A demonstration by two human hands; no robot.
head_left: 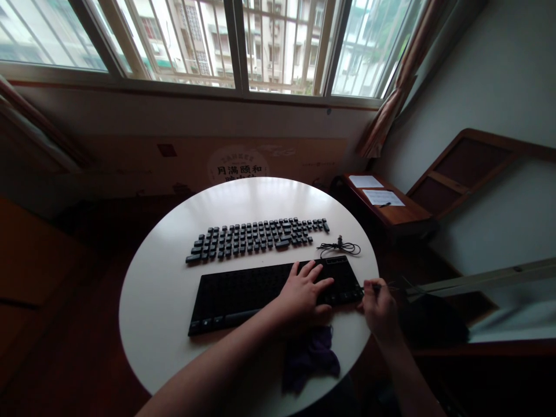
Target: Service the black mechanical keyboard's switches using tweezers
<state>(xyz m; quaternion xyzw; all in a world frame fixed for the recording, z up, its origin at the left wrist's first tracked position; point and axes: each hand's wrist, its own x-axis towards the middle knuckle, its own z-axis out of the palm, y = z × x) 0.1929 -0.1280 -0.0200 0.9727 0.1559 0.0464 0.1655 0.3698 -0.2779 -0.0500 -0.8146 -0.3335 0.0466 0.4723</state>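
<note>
A black keyboard (243,292) with most of its keycaps off lies slanted across the round white table (147,313). A few keys still sit along its front edge and right end. My left hand (299,292) is spread over the keyboard's right half, fingers apart, pressing on it. At the right end, my right hand (379,304) is closed in a pinch around a thin dark tool whose tip touches the keyboard's lower right corner; its exact kind is hard to make out. Loose black keycaps (247,238) stand in rows behind the keyboard.
A coiled black cable (341,248) lies behind the keyboard's right end. A dark purple cloth (310,359) is near the table's front edge. To the right, a wooden side table (406,213) bears papers (384,198) and a pen. Barred windows (278,52) are ahead.
</note>
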